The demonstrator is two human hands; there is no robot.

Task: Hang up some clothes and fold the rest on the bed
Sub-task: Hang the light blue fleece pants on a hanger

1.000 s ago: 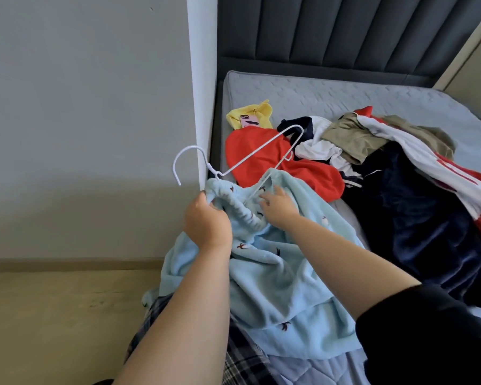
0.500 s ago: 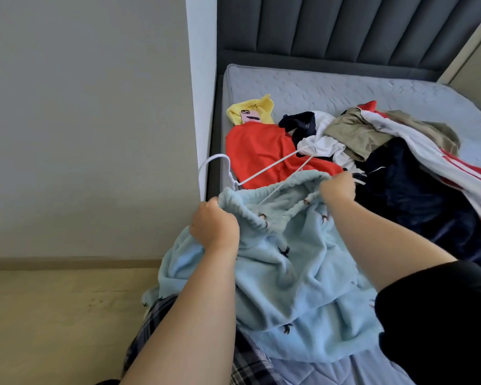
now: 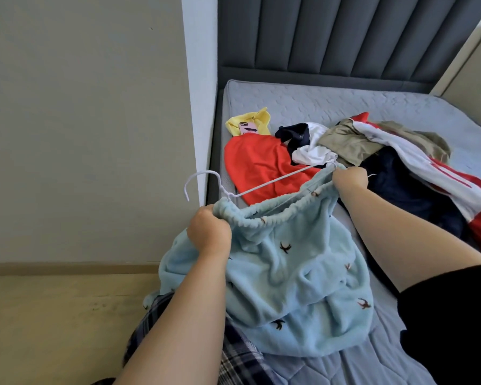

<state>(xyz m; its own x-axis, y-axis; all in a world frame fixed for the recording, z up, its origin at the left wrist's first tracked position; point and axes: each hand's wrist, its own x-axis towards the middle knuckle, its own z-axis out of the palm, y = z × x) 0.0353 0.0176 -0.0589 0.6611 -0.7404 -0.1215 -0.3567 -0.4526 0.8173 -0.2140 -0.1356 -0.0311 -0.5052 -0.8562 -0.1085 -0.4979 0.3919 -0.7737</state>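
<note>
Holding the light blue fleece (image 3: 295,279) up by its gathered elastic band, we've got both hands closed tight on it. Our left hand (image 3: 208,232) has the near end of the band bunched up in curled fingers, right under the neck of the white wire hanger (image 3: 275,181). Our right hand (image 3: 350,180) grips the far end of the band. It looks like the hanger's shoulder corner is in there too, but the fingers face away from us, so we can't tell exactly how it's pinched.

The hanger sits tilted, with its hook poking out to the left past the wall corner. One arm runs in plain sight above the band and the lower wire dips inside the opening. The rest of the fleece, dotted with little dark bird shapes, sags in a heap onto the near edge of the bed (image 3: 372,104) and over our plaid trousers (image 3: 239,357).

Further up the grey quilted top is the pile:
- a red top (image 3: 258,165) just beyond the hanger
- a yellow piece (image 3: 258,118) at its far end, with a pink phone (image 3: 247,127) lying on it
- a navy-and-white item (image 3: 308,145)
- something olive (image 3: 347,143)
- a dark navy fleece (image 3: 400,184) right beside our right hand
- a white jacket with red stripes (image 3: 442,176) draped across the right side

A padded dark headboard (image 3: 345,37) is behind it all, with a plain wall (image 3: 81,120) on the left and wood-look floor (image 3: 53,323) below that. A black sleeve (image 3: 450,315) shows on our right arm.
</note>
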